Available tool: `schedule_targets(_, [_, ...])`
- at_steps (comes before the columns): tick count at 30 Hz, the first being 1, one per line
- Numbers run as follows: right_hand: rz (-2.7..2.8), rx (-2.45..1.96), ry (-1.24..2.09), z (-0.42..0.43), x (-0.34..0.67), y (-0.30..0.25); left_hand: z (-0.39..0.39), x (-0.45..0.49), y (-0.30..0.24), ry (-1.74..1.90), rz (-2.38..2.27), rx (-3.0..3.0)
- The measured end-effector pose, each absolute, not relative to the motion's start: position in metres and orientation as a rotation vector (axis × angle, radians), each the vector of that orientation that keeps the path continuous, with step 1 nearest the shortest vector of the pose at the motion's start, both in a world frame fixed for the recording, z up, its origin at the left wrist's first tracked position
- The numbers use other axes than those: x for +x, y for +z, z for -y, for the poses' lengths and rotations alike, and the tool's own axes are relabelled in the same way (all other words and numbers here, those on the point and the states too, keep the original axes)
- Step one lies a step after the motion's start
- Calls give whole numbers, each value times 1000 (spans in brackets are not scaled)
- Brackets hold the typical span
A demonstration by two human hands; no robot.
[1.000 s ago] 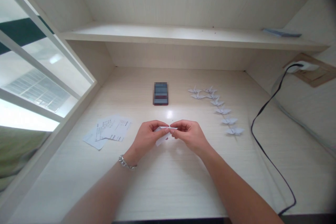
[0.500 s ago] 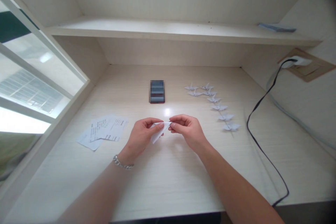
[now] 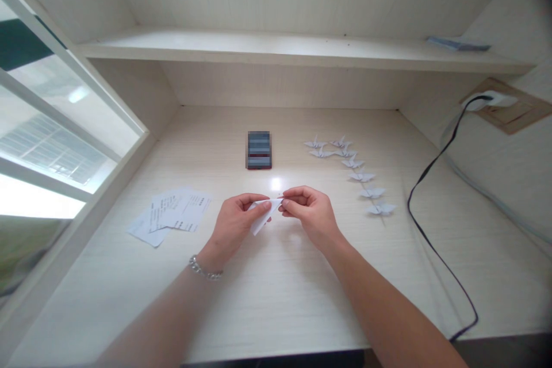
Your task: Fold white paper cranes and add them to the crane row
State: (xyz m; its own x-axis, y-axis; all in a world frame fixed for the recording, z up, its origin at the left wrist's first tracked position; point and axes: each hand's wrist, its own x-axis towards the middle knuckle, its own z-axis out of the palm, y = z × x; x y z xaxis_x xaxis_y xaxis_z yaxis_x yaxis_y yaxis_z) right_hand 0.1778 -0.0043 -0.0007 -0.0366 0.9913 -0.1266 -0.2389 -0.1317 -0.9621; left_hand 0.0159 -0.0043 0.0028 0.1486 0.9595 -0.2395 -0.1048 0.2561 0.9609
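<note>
We sit at a pale wood bench [image 3: 280, 299] under a shelf [image 3: 302, 49]. Our left hand [image 3: 235, 224] and right hand [image 3: 310, 213] both pinch a small white paper [image 3: 261, 219], held just above the bench, in the middle. The fingers meet at its top edge, and a folded point hangs down by the left thumb. A row of little cranes [image 3: 360, 175] lies to the right, a phone [image 3: 259, 150] behind, printed sheets [image 3: 176, 213] to the left. To fold well, we think we should line up the edges, hold tight, and press the crease flat.
</note>
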Motion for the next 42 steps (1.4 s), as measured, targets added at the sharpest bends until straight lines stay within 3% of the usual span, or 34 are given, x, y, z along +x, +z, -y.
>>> schedule_targets(42, [1149, -1183, 1507, 2, 185, 3, 5, 12, 11, 847, -1215, 1151])
